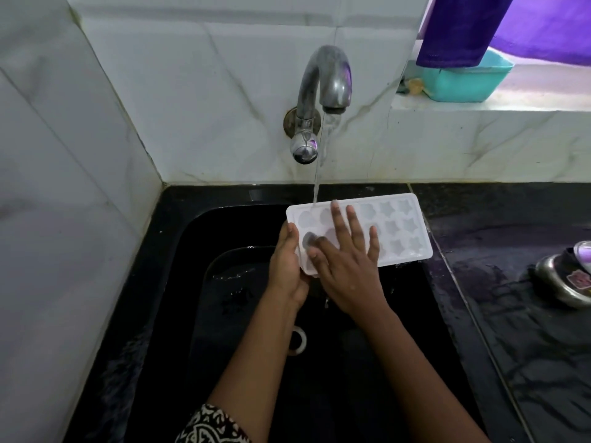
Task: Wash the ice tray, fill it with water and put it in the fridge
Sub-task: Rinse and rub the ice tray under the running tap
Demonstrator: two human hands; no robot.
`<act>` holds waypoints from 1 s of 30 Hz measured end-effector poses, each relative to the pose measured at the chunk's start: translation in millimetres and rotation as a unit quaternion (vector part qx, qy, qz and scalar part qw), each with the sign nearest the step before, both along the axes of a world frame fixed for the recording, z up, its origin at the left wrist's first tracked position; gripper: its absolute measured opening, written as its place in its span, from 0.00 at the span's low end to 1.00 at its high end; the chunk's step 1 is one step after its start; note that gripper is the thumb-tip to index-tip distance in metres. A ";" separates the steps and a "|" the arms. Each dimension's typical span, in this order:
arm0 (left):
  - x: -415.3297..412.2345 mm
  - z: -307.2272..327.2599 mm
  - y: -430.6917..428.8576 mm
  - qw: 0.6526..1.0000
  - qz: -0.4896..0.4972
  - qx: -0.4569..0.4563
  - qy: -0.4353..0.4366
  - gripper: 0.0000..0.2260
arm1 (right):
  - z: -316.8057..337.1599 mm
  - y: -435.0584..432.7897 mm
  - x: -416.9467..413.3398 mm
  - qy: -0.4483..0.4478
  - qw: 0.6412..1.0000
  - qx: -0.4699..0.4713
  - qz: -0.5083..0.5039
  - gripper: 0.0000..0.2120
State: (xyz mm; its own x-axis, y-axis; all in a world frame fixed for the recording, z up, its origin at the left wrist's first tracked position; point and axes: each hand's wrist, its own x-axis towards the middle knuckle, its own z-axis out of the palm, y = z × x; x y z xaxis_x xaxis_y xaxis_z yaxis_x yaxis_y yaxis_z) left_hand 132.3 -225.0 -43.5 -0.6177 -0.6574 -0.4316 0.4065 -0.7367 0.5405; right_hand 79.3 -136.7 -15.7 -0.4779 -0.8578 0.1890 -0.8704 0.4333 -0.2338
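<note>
Sink corner: plastic, metal, stone, tile, cloth.

White frosted plastic ice tray [403, 226]: smooth, semi-matt, wet. Curved grey metal tap [332, 75]: polished, dulled in spots. Black stone sink [179, 282] & black stone desk [511, 219]: glossy, wet sheen. White veined wall tiles [192, 91]: smooth, glossy. Teal plastic tub [463, 86]: smooth, low shine. Purple cloth [460, 33]: matt weave. Round steel dish [556, 284]: shiny.

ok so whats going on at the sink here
A person is washing a white ice tray over the black sink. The left hand holds the tray's left end, while the right hand lies flat on the moulds with its fingers spread. The tap is running, and its stream lands near the tray's far left edge. This is the washing stage; no fridge is in view.
</note>
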 end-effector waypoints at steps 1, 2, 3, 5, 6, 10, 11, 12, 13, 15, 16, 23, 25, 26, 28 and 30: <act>-1.7 1.9 1.3 1.000 -0.005 -0.004 -0.005 0.21 | 1.8 -2.4 1.3 -0.005 1.000 -0.017 -0.016 0.19; -3.2 3.8 1.6 1.000 -0.004 -0.010 -0.007 0.21 | 2.4 -5.3 4.7 -0.012 0.999 -0.032 -0.023 0.20; -3.9 5.1 0.4 1.000 0.003 -0.016 -0.006 0.20 | 2.4 -8.0 8.0 -0.019 0.999 -0.041 -0.020 0.22; -3.9 7.1 -4.0 1.000 0.018 -0.020 -0.003 0.20 | 1.0 -8.4 7.0 -0.020 0.999 -0.037 0.002 0.27; -3.8 8.5 -4.9 1.000 0.020 -0.013 0.000 0.20 | 0.7 -7.3 2.2 -0.014 1.000 -0.026 0.009 0.26; -4.1 9.8 -0.1 1.000 0.018 -0.002 -0.010 0.20 | 3.2 -10.6 1.2 0.001 0.999 -0.037 -0.015 0.23; -3.5 9.1 -1.4 1.000 0.024 -0.011 -0.014 0.19 | 1.9 -12.1 5.5 -0.001 0.999 -0.043 -0.005 0.26; -2.7 8.5 -3.7 0.999 0.029 -0.021 -0.017 0.19 | 0.3 -12.1 7.7 -0.005 0.999 -0.041 0.010 0.28; -1.7 8.3 -5.9 0.999 0.032 -0.026 -0.019 0.19 | -1.1 -11.1 6.6 -0.006 0.999 -0.030 0.021 0.29; -1.0 7.5 -7.8 0.999 0.021 -0.023 -0.025 0.19 | 0.2 -9.7 -2.1 -0.007 1.000 -0.017 0.014 0.29; -1.3 7.1 -8.0 0.999 0.011 -0.021 -0.029 0.20 | 2.4 -10.9 -3.9 -0.008 1.000 -0.021 0.000 0.28; -4.4 3.2 -15.8 1.000 0.004 -0.007 -0.009 0.21 | -0.1 -10.6 -3.1 -0.055 0.998 -0.008 0.009 0.23; -4.7 2.9 -9.4 1.000 -0.010 -0.008 -0.012 0.21 | 3.1 -10.8 -3.9 -0.043 0.999 -0.028 -0.016 0.19; -4.5 2.8 -8.5 1.000 -0.011 -0.008 -0.011 0.21 | 3.1 -12.6 0.5 -0.046 0.998 -0.032 -0.017 0.19; -3.0 1.9 -11.4 1.000 -0.003 -0.010 -0.005 0.20 | 0.6 -13.6 8.5 -0.068 0.997 -0.022 0.006 0.23; -1.4 2.3 -14.4 1.000 0.006 -0.013 -0.004 0.19 | 0.6 -11.0 4.0 -0.074 0.997 -0.014 0.015 0.25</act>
State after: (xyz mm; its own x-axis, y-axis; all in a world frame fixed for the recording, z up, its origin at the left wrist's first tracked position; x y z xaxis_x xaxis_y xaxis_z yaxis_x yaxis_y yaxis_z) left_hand 131.0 -239.4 -41.1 -0.6065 -0.6758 -0.4189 0.4100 -0.7172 0.5635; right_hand 83.3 -147.8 -15.1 -0.4770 -0.8673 0.1422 -0.8374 0.3994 -0.3732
